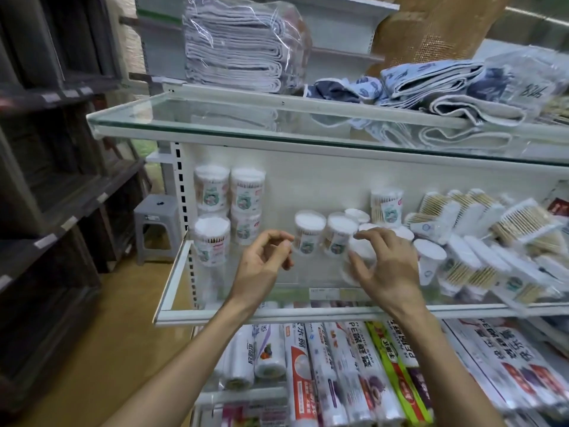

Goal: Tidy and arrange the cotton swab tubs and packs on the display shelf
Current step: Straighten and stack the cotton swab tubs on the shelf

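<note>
A person reaches both bare hands over a glass display shelf [261, 316] of cotton swabs. The left hand [264, 262] hovers with its fingers loosely curled, holding nothing, just beside two upright tubs [309, 231] in the middle of the shelf. The right hand [386, 268] curls its thumb and fingers around a tilted tub [361, 268] with a white lid, though blur softens the grip. At the left end stand stacked tubs [229, 192], two high. To the right, flat packs [465, 268] of swabs lie heaped and overlapping. Folded towels [234, 50] sit on the shelf above, and boxed rolls of wrap [354, 374] on the one below.
</note>
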